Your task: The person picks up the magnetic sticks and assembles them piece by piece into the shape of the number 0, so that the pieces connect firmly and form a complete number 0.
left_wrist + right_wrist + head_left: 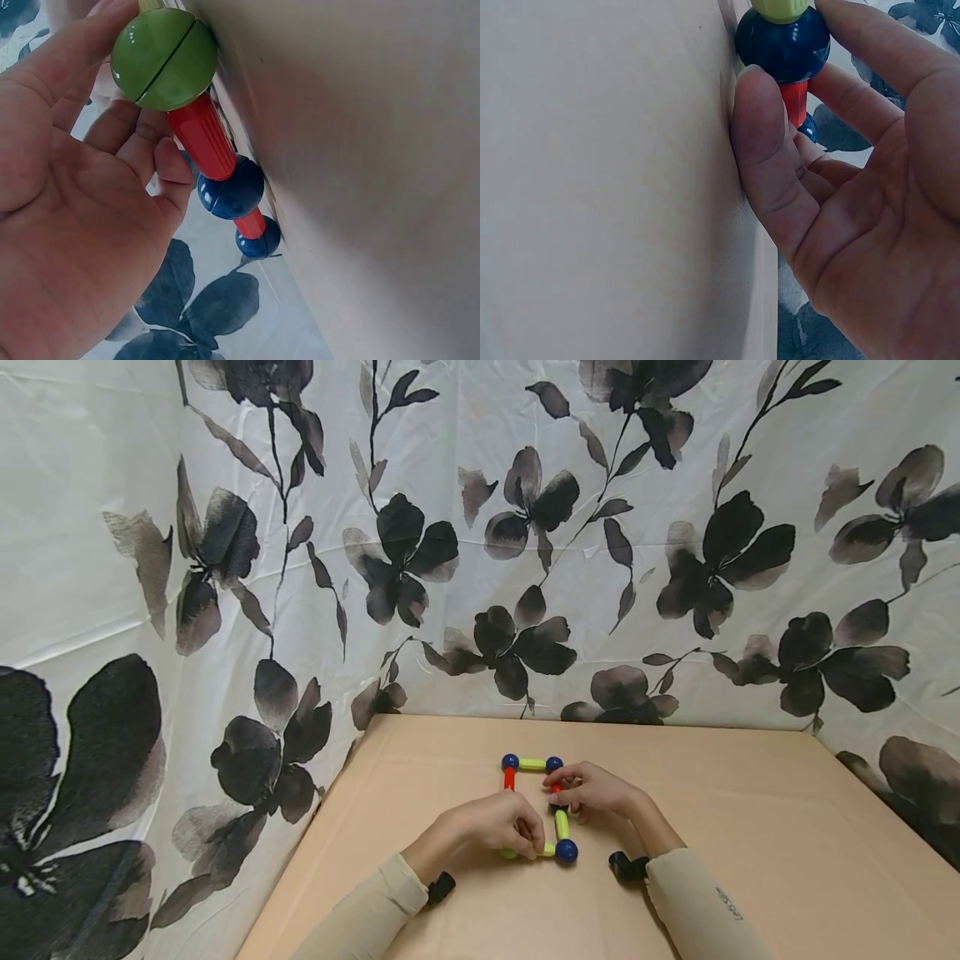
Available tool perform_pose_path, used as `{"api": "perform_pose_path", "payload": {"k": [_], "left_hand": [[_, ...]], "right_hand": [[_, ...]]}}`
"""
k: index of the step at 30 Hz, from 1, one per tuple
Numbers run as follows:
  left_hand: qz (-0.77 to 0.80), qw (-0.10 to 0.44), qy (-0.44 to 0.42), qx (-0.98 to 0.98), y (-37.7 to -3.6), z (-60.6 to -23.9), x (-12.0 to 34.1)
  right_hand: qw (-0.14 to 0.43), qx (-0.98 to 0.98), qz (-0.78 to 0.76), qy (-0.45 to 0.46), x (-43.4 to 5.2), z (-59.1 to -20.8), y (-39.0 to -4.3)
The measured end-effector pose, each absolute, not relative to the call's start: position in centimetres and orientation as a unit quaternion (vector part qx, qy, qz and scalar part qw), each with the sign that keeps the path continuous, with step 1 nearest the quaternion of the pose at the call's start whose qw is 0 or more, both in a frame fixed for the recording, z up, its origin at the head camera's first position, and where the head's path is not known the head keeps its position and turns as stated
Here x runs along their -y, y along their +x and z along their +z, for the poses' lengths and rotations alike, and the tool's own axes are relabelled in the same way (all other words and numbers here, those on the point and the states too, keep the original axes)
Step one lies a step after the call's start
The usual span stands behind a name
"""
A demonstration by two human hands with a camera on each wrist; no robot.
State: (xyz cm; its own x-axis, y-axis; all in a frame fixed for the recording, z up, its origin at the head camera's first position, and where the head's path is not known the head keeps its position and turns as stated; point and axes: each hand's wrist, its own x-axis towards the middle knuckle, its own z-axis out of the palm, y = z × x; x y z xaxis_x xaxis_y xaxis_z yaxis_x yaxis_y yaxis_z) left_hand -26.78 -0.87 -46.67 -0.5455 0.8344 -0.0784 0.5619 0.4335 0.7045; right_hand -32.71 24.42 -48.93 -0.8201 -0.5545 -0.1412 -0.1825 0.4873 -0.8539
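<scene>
A closed outline of magnetic rods and balls lies on the table, partly hidden by both hands. My left hand (483, 824) reaches over its near left corner, thumb and forefinger pinching a yellow-green rod (549, 850) beside a green ball (165, 60). From that ball a red rod (202, 139) leads to a blue ball (231, 187). On the outline's right side, my right hand (603, 795) pinches a dark blue ball (784, 45) between thumb and forefinger. A red rod (795, 103) and a yellow-green rod (562, 827) meet at this ball.
Blue balls mark the far left corner (510, 762) and near right corner (567, 852), and a yellow-green rod (532, 765) forms the far side. The tan table (750, 827) ends at a flower-patterned cloth (465, 568). A black wrist camera (628, 867) sits by the right cuff.
</scene>
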Motion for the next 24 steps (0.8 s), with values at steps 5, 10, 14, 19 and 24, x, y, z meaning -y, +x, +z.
{"api": "perform_pose_path", "payload": {"k": [5, 10, 14, 19, 24], "left_hand": [[0.323, 0.215, 0.426, -0.817, -26.7, -46.5, 1.0], [0.338, 0.155, 0.386, -0.844, -27.8, -46.4, 1.8], [0.341, 0.074, 0.324, -0.879, -29.9, -46.6, 2.8], [0.384, 0.127, 0.247, -0.88, -31.6, -47.6, 4.1], [0.435, 0.174, 0.233, -0.852, -32.0, -47.9, 4.0]], "right_hand": [[0.204, -0.838, -0.458, -0.216, -24.3, -49.0, -32.6], [0.204, -0.838, -0.455, -0.221, -24.3, -48.9, -32.4], [0.208, -0.836, -0.454, -0.228, -24.6, -48.9, -32.5], [0.226, -0.817, -0.479, -0.23, -24.9, -49.3, -32.5], [0.224, -0.813, -0.487, -0.225, -24.7, -49.4, -32.7]]}}
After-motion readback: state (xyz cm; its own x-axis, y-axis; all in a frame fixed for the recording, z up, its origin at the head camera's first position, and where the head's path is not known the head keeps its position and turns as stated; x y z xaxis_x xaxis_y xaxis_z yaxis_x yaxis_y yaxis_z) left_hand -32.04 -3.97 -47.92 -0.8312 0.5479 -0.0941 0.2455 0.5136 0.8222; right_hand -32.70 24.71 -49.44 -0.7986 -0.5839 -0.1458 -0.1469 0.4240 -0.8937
